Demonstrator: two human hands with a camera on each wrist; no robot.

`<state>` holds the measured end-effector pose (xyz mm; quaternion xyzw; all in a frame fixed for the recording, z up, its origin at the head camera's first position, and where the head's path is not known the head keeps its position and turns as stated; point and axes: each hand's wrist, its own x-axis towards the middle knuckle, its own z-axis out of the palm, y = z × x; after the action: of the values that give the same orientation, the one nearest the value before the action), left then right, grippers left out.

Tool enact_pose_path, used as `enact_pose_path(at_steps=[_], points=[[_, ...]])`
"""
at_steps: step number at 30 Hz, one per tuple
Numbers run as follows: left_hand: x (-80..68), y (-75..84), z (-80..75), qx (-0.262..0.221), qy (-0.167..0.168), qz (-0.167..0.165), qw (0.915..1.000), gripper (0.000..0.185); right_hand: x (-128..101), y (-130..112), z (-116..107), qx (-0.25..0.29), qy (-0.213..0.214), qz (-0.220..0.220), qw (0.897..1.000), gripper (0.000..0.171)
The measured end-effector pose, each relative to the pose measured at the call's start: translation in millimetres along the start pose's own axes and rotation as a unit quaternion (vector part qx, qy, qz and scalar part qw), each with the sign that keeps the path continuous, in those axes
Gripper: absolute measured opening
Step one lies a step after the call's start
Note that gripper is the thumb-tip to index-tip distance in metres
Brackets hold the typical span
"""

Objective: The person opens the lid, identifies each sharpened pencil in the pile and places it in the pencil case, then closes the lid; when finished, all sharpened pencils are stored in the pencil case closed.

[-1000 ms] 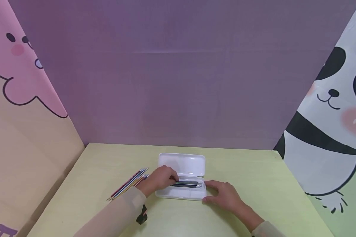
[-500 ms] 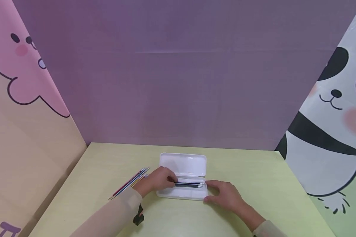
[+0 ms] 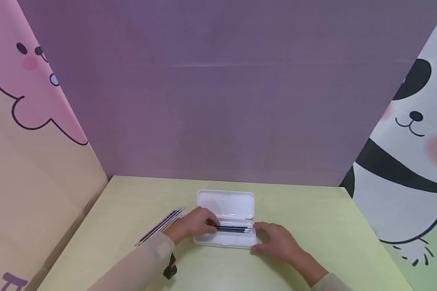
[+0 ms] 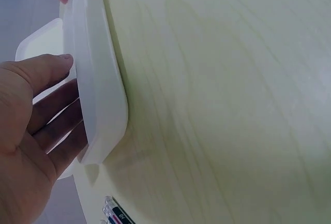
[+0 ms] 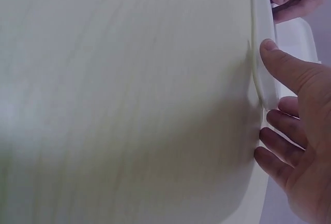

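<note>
Left hand (image 3: 194, 224), beige-sleeved forearm angled in from the lower left, fingers extended and loosely bent, thumb (image 4: 49, 66) set apart. Right hand (image 3: 276, 241), forearm entering from the lower right, fingers (image 5: 279, 146) gently curved, thumb (image 5: 289, 66) extended.

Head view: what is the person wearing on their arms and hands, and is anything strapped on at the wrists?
Both hands are bare, with no gloves or rings visible: the left hand and the right hand. Each arm has a long, loose, pale beige sleeve, the left sleeve reaching the wrist and the right sleeve showing only its cuff. A small black strapped device hangs under the left wrist.
</note>
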<state>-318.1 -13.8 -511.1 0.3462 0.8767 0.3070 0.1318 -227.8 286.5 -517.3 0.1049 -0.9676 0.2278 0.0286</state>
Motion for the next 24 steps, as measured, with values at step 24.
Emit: enact_pose_path(at_steps=[24], points=[[-78.4, -59.7, -65.2, -0.047, 0.142, -0.101, 0.9836, 0.024, -2.4, -3.7, -1.0, -0.013, -0.007, 0.025, 1.0, 0.067]])
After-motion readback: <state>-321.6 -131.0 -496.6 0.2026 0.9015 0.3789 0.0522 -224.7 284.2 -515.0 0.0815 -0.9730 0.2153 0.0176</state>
